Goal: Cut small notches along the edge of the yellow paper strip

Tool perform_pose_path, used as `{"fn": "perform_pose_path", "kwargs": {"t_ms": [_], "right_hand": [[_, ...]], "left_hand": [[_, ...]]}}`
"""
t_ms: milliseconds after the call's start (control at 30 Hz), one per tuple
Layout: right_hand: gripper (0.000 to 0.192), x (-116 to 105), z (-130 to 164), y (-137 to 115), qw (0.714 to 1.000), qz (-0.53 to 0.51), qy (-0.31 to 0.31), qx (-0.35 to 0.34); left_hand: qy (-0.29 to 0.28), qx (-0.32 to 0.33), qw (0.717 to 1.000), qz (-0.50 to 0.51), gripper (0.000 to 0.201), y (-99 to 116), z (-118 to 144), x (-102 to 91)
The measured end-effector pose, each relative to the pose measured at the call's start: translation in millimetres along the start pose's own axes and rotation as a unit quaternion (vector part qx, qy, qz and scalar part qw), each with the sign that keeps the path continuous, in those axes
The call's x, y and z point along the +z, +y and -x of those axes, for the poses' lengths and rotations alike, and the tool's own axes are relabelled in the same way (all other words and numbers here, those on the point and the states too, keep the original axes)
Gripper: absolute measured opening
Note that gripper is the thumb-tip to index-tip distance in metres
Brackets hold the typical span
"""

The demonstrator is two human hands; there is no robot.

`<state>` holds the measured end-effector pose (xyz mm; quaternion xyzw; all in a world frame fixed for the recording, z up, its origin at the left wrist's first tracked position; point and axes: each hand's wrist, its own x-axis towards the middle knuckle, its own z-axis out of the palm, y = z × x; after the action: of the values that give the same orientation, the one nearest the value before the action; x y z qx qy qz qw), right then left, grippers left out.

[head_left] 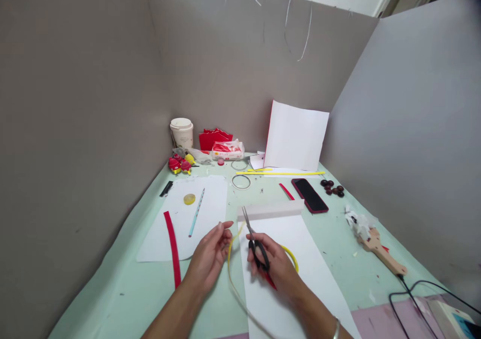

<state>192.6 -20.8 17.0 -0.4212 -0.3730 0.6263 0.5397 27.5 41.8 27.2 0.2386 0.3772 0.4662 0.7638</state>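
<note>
One thin, curved yellow strip (pixel 236 294), near end cut off.
Right hand (pixel 277 263) grasps black scissors (pixel 256 243); left hand (pixel 209 258): grip unclear.

Has scissors (pixel 251 235) in the right hand (pixel 280 261), over a long sheet (pixel 308 254). From between there and the left hand (pixel 206 261), has a strip (pixel 172 244) at nine o'clock; at ten, a paper (pixel 156 249) with pencil (pixel 197 211) and tape roll (pixel 189 199) on it; at eleven, a cup (pixel 184 136) behind toys (pixel 175 165); at twelve, a ring (pixel 241 187) before a packet (pixel 227 152); at one, an upright card (pixel 296 136); at two, a phone (pixel 310 195) left of beads (pixel 329 191); at three, a corded tool (pixel 385 255).
</note>
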Motion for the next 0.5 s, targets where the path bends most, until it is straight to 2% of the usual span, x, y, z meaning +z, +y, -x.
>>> {"fn": "perform_pose_path", "kwargs": {"t_ms": [133,233,333,400,500], "right_hand": [[0.032,4,3,3,0.995,0.082,0.028,-0.051],[0.033,2,3,4,0.991,0.111,0.027,-0.070],[0.037,-1,2,5,0.989,0.120,0.031,-0.076],[0.038,-1,2,5,0.989,0.118,0.045,-0.079],[0.038,-1,4,3,0.988,0.110,0.071,-0.081]], "left_hand": [[-0.012,-0.010,0.998,-0.057,0.026,3,4,0.7],[-0.016,-0.001,0.984,-0.180,0.028,8,7,3.8],[0.010,0.052,0.929,-0.366,0.019,14,9,5.1],[0.031,0.082,0.885,-0.458,0.022,14,9,3.7],[0.001,0.084,0.821,-0.565,0.027,8,13,1.3]]}}
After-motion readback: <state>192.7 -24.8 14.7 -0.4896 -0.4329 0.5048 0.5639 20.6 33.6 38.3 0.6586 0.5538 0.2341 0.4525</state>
